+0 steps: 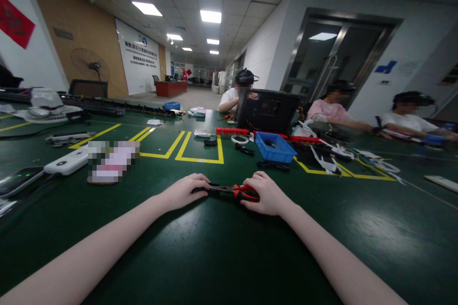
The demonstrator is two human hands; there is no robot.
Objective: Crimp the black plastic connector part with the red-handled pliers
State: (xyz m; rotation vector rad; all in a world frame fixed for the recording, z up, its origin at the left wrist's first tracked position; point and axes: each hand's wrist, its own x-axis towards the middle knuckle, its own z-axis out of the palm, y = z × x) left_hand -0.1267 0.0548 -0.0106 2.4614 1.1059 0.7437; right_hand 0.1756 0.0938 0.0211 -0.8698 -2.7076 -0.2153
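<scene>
Needle-nose pliers with red and black handles are gripped in my right hand, just above the green table. Their slim metal jaws point left and reach a small black piece pinched in the fingers of my left hand. Most of that piece is hidden by my fingers, so I cannot tell its kind or whether the jaws have closed on it.
Beyond my hands, the green table bears yellow tape marks, a blue bin, a white power strip, cables and a large black case. Several people sit along the far side and right.
</scene>
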